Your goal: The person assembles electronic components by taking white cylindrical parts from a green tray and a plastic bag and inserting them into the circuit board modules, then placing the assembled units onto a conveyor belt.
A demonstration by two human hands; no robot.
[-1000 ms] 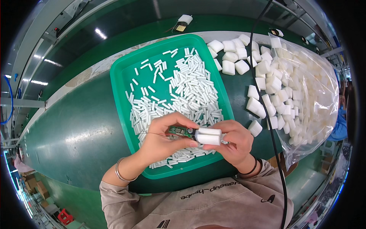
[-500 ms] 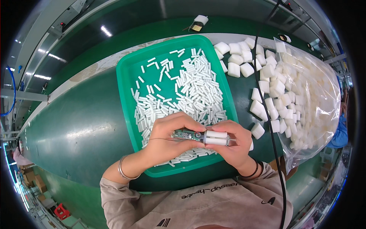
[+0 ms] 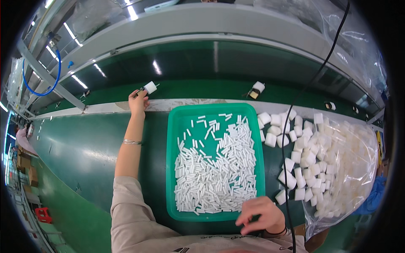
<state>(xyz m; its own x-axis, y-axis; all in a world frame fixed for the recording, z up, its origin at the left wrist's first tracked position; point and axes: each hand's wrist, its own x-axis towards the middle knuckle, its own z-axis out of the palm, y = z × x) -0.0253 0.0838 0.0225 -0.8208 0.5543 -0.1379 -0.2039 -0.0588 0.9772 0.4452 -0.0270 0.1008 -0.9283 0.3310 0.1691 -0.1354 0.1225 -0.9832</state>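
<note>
My left hand is stretched out over the far edge of the table, its fingers closed on a circuit board assembly with a white block-like end. The assembly is held above the green conveyor belt. Close to my body, my right hand hovers by the near right corner of a green tray. It is slightly blurred, with thumb and fingers apart and nothing seen between them. Many short white sticks lie loose in the tray, heaped toward its right and near side.
White soft blocks lie right of the tray, spilling from a clear plastic bag. A black cable hangs across the right side. Another assembly rests on the belt, with more farther right. A pale rail separates table and belt.
My left hand has carried the assembly from over the tray to the far left, above the belt. My right hand has let go of it and drawn back. The view has tilted up.
</note>
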